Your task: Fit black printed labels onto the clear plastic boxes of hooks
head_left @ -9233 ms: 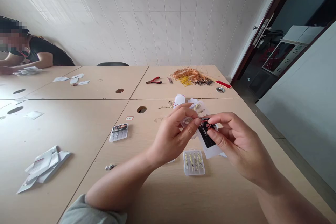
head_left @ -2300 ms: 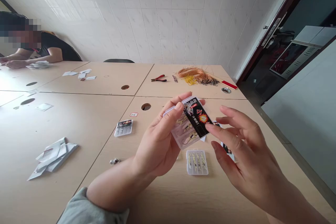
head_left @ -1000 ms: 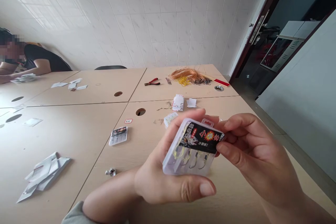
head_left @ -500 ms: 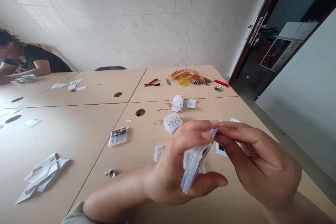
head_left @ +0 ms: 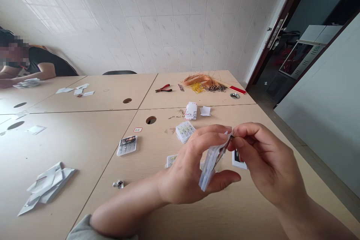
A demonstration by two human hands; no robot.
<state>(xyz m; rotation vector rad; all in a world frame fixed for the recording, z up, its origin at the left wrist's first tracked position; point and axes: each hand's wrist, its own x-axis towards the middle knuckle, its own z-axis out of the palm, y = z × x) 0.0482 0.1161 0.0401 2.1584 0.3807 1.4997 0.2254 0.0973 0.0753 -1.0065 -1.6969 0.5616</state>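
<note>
My left hand is closed around a thin clear plastic case, tilted on edge above the table. Its fingers lie over the top and the thumb is below. My right hand pinches the upper corner of a thin dark printed sheet at the case's near face, thumb against forefinger. Whether that sheet is stuck to the case I cannot tell. Partly hidden behind the left hand is another clear case with small yellowish pieces. Beside my right fingers lies a white-edged black card.
Further off sit a stacked clear case, white cards, red-handled pliers and a bundle of copper-coloured wires. To the left are a printed case, a crumpled foil piece and white packets. A person sits at far left.
The case in my left hand has risen slightly and turned a little. My right fingers have curled into a tighter pinch at its upper edge, and the dark sheet edge shows there now.
</note>
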